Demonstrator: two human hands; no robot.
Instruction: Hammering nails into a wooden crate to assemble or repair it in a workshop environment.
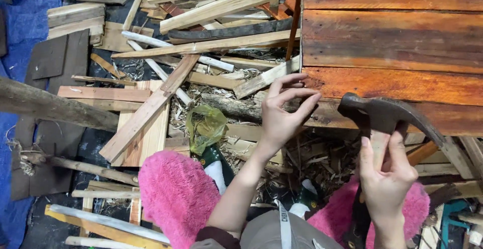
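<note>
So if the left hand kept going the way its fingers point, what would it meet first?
The left hand points up and right, fingertips already at the edge of the reddish wooden board. It would likely meet that board's edge at once, though depth is hard to judge.

You have one view only, from the camera on your head, looking steeply down past your knees. It sits close: your left hand and right hand fill the lower middle, the scrap wood seemingly farther below.
</note>
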